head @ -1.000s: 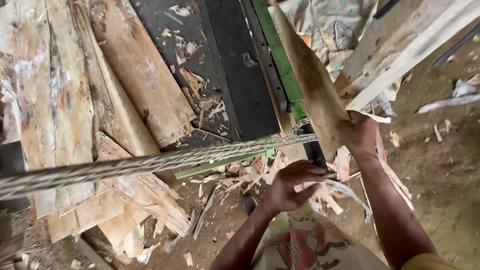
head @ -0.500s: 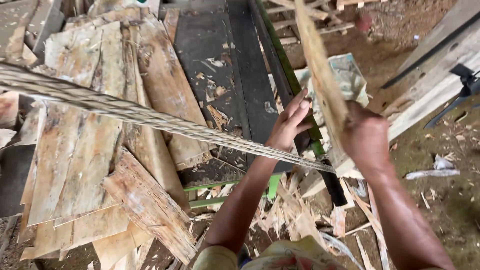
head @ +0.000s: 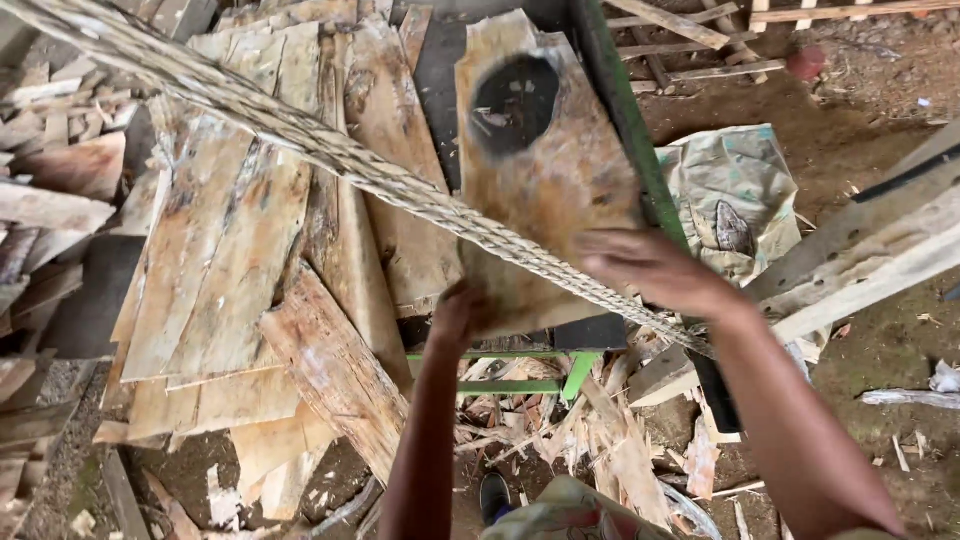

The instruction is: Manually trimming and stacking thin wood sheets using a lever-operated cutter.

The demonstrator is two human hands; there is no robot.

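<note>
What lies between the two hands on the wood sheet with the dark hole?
In the head view, a braided rope crosses the wood sheet diagonally, passing between the left hand and right hand.

A taut braided rope (head: 330, 150) cuts slantwise across in front of me, running over my wood sheet (head: 545, 190) and just above my hands — left (head: 465, 310) at the sheet's lower edge, right (head: 650, 270) at its right side — so anything lifted meets it. Left of the sheet the stacked veneer boards (head: 230, 260) crowd in close, and the green frame bar (head: 625, 130) hems the right. Below, splintered scraps (head: 610, 440) litter the floor — open dirt (head: 860, 130) lies only far right.
</note>
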